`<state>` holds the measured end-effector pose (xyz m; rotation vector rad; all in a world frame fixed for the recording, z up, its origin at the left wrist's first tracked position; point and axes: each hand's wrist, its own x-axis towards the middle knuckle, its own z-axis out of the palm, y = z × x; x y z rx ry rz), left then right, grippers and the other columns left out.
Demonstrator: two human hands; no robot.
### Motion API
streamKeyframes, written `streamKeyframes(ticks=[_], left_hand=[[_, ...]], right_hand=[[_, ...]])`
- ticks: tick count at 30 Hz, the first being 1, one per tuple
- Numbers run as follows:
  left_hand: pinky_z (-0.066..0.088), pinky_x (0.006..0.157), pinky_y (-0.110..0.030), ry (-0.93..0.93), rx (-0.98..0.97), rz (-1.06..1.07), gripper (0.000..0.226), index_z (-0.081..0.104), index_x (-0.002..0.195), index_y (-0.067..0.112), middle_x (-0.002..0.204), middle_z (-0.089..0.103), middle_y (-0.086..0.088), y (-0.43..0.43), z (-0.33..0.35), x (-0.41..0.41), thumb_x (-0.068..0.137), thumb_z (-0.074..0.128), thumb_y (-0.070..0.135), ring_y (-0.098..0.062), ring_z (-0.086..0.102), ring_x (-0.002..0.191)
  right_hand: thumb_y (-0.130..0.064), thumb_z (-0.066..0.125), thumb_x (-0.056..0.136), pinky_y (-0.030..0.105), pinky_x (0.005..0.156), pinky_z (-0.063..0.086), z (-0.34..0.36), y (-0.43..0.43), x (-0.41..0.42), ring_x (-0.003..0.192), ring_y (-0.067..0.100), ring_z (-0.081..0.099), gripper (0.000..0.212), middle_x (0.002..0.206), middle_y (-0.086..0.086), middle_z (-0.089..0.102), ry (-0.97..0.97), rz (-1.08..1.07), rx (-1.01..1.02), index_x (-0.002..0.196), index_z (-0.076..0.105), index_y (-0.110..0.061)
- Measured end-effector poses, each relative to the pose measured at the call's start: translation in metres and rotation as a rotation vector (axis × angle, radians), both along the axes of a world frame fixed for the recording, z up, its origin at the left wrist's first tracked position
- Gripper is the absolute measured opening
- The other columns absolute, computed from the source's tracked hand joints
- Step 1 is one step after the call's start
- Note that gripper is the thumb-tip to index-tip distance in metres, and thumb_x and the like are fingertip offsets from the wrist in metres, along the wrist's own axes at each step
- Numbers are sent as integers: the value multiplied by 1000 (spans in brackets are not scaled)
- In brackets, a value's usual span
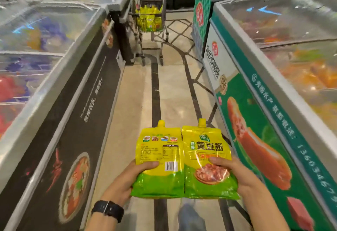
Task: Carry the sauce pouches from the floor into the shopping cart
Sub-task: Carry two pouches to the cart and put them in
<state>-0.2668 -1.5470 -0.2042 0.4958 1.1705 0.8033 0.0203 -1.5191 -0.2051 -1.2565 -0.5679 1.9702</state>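
Two sauce pouches, spouts pointing forward: left hand (127, 179) grips the left pouch (158, 161), right hand (242, 174) grips the right pouch (207, 161), side by side and touching. Shopping cart (148, 17), already part-filled, stands well ahead down the aisle floor (171, 92).
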Motion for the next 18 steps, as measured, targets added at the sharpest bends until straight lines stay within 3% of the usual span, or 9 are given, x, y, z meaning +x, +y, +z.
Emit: streamKeyframes(ticks=[4, 8, 10, 12, 14, 16, 18], left_hand=[[63, 69, -38, -11, 11, -38, 104, 69, 117, 5, 113, 73, -20, 114, 14, 27, 21, 102, 28, -34, 75, 93], [63, 66, -37, -36, 40, -64, 103, 69, 116, 3, 113, 73, -22, 211, 19, 43, 20, 102, 25, -34, 75, 90], [63, 65, -37, -31, 50, -54, 92, 69, 114, 3, 111, 74, -22, 263, 22, 49, 28, 99, 18, -34, 76, 88], [63, 65, -39, -42, 53, -32, 86, 68, 117, 3, 110, 74, -22, 312, 15, 52, 36, 96, 13, -34, 76, 87], [63, 73, -42, -54, 37, -29, 102, 66, 121, 4, 115, 72, -22, 364, 3, 51, 27, 101, 19, -36, 74, 93], [61, 83, -47, -64, 10, -31, 110, 64, 125, 4, 119, 71, -22, 420, -8, 51, 24, 102, 23, -37, 72, 100], [60, 85, -48, -86, 10, -26, 108, 64, 126, 6, 120, 71, -21, 480, -16, 50, 26, 102, 25, -38, 72, 102]], right_hand=[[-1, 88, 43, 47, 67, 61, 17, 105, 30, 78, 36, 74, 69, 97, 23, 74, 20, -35, 9, 108, 67, -4], [-10, 98, 34, 59, 88, 54, 24, 201, 45, 97, 42, 70, 100, 111, 24, 71, 62, -55, 10, 126, 59, -4], [1, 89, 56, 58, 87, 54, 37, 249, 49, 92, 42, 70, 74, 101, 20, 75, 76, -87, 16, 123, 59, -2], [16, 65, 77, 56, 87, 50, 43, 294, 53, 80, 36, 67, 29, 73, 6, 77, 62, -125, 47, 98, 61, -3], [21, 54, 83, 50, 84, 47, 60, 345, 48, 74, 27, 63, 28, 57, -2, 72, 29, -169, 53, 80, 53, -6], [13, 68, 80, 58, 94, 45, 34, 407, 58, 88, 32, 65, 24, 73, 1, 77, -2, -110, 49, 91, 57, -6], [-14, 89, 65, 64, 114, 24, -2, 471, 65, 124, 33, 55, 60, 122, 2, 70, -96, -83, 49, 118, 64, -26]])
